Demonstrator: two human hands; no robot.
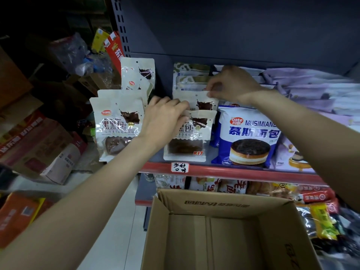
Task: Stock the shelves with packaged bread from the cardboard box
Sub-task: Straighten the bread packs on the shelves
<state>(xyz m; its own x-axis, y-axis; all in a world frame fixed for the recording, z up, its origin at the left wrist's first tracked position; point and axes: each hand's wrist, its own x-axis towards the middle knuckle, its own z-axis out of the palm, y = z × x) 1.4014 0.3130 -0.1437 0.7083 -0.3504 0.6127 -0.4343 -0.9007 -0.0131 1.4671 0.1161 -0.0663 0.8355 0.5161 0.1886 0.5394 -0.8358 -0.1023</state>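
Cream packs of dark bread stand in a row on the red-edged shelf. My left hand pinches the top edge of the front pack. My right hand pinches the top right corner of the pack behind it. More of the same cream packs stand at the shelf's left end, one taller at the back. The open cardboard box sits below the shelf, and its visible floor is bare.
A blue and white mousse bread pack stands right of the cream packs, with pale purple packs behind. Lower shelf goods lie behind the box. Cartons and boxes are piled on the floor at left.
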